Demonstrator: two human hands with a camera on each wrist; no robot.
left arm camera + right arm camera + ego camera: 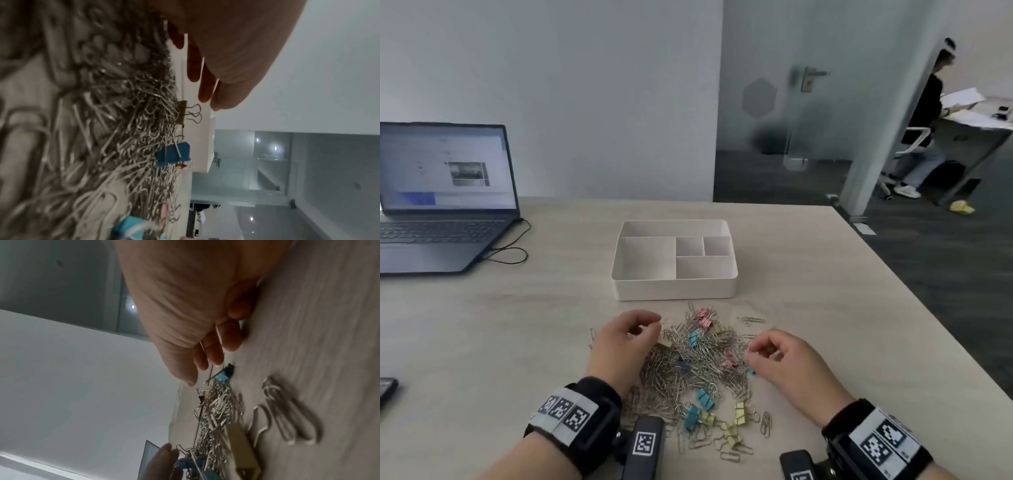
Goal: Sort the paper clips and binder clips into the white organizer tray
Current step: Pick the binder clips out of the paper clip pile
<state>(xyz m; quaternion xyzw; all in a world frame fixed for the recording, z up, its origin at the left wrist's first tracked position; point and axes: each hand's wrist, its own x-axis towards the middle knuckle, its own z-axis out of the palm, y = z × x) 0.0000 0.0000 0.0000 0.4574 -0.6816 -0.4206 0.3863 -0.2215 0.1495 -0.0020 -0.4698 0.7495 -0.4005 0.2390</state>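
The white organizer tray [619, 263] stands past the pile, and every compartment I can see is bare. A heap of silver paper clips [688, 363] mixed with pink, blue and yellow binder clips lies in front of it. My left hand [650, 329] hovers over the heap's left edge with fingers loosely curled and nothing in them, just above a yellow binder clip [664, 342] [182, 113]. My right hand [755, 349] [197, 373] is at the heap's right edge. Thin silver paper clips [218, 332] show between its fingers, above a blue binder clip [751, 370] [223, 376].
An open laptop [441, 192] with a black cable [506, 253] sits at the far left. A dark phone [387, 390] lies at the left table edge. The table ends at the right. A person [924, 120] stands in the background beyond a glass door.
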